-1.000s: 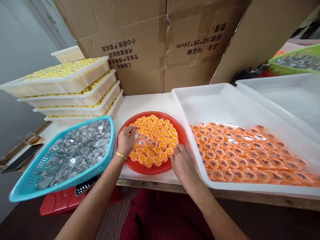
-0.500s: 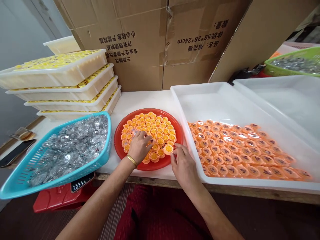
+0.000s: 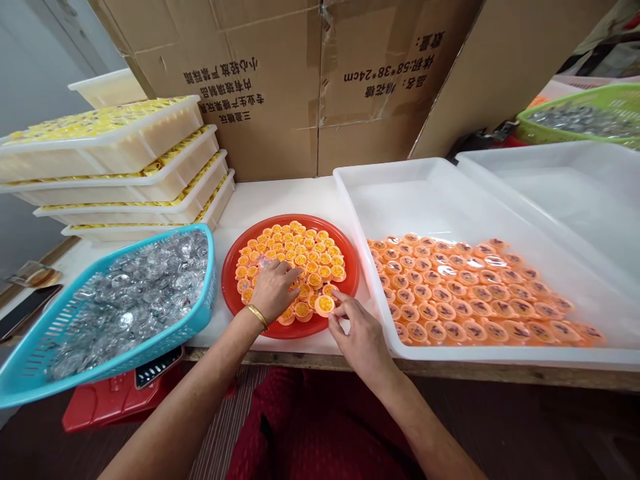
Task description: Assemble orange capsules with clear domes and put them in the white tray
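Observation:
A red round tray (image 3: 354, 280) holds many small orange cups (image 3: 300, 250) with yellow filling, packed close together. My left hand (image 3: 273, 290) lies low over the cups, fingers curled down. A shiny clear plastic piece (image 3: 263, 262) shows by its fingertips; what is under the palm is hidden. At the tray's near right edge my right hand (image 3: 359, 333) pinches one orange cup (image 3: 325, 306) by its side, between thumb and fingers, tilted up towards me. On the left, a blue basket (image 3: 209, 293) holds a heap of clear plastic lids (image 3: 135, 293).
To the right, a white bin (image 3: 400, 193) contains rows of orange cups with dark marks; another white bin (image 3: 560, 180) adjoins it. Stacked white trays (image 3: 150, 150) with yellow pieces stand at back left. A cardboard box (image 3: 280, 147) walls off the back. A phone (image 3: 27, 310) lies far left.
The view has shifted slightly, moving the scene left. My right hand has drawn its orange cup a little nearer and left along the tray edge. My left hand stays over the cups.

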A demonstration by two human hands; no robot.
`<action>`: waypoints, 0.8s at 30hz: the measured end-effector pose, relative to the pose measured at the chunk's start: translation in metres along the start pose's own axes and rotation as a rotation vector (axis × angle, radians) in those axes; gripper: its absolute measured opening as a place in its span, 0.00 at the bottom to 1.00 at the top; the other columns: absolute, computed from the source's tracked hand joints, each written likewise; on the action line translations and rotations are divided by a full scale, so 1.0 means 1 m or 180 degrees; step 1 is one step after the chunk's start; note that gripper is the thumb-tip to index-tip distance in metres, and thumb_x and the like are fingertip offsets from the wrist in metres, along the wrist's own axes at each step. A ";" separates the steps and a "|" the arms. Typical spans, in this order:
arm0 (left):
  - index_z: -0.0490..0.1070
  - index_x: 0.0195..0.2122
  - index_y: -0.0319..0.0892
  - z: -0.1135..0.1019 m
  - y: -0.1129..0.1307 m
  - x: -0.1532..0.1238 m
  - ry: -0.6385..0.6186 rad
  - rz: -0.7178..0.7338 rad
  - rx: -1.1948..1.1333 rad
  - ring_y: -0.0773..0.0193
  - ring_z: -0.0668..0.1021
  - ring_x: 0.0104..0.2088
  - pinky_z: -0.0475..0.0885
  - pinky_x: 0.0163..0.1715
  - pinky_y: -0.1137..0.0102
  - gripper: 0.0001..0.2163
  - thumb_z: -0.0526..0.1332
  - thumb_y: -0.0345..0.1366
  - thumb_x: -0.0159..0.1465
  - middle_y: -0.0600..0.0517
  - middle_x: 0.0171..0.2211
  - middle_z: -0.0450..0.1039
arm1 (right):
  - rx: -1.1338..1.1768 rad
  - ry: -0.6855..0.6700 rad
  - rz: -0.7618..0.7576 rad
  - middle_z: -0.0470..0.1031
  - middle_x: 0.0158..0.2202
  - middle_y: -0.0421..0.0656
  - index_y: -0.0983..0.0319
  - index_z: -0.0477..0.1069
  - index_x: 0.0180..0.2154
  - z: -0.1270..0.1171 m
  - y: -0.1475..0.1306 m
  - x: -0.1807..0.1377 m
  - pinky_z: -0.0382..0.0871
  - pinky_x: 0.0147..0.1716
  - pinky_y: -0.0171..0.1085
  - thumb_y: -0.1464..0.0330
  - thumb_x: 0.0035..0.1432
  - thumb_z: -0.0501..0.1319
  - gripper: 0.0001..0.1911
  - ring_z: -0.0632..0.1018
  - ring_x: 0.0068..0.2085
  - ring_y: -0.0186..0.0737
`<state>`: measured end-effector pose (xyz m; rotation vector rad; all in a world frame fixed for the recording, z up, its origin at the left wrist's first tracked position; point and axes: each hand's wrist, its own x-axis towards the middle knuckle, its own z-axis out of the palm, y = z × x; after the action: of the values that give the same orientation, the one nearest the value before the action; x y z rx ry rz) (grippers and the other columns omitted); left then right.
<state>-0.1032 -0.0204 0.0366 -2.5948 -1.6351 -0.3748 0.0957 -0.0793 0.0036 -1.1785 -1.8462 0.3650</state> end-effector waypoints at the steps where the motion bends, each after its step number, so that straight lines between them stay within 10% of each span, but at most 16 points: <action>1: 0.74 0.45 0.40 -0.001 -0.001 -0.002 -0.0008 0.0019 -0.0010 0.53 0.72 0.40 0.67 0.42 0.59 0.12 0.61 0.33 0.60 0.44 0.37 0.74 | 0.0014 0.0000 -0.0015 0.76 0.46 0.51 0.58 0.61 0.30 0.000 0.000 0.000 0.75 0.45 0.42 0.76 0.57 0.55 0.07 0.78 0.48 0.45; 14: 0.75 0.38 0.41 -0.009 0.001 0.002 0.0187 -0.0123 -0.0417 0.56 0.73 0.37 0.66 0.43 0.57 0.08 0.62 0.32 0.56 0.46 0.33 0.74 | 0.0301 -0.0110 0.0167 0.78 0.42 0.49 0.58 0.63 0.31 -0.005 -0.005 0.004 0.76 0.42 0.41 0.75 0.57 0.54 0.06 0.80 0.44 0.44; 24: 0.71 0.41 0.39 -0.023 0.039 -0.029 0.0161 -0.1499 -0.4170 0.68 0.74 0.32 0.71 0.33 0.72 0.13 0.65 0.31 0.54 0.52 0.32 0.72 | 0.0805 -0.0276 0.0484 0.77 0.46 0.48 0.59 0.64 0.30 -0.011 -0.016 0.012 0.76 0.43 0.41 0.74 0.56 0.56 0.05 0.79 0.47 0.43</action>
<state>-0.0839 -0.0668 0.0557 -2.6239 -2.4885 -2.1166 0.0932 -0.0800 0.0262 -1.1441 -1.7278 0.7240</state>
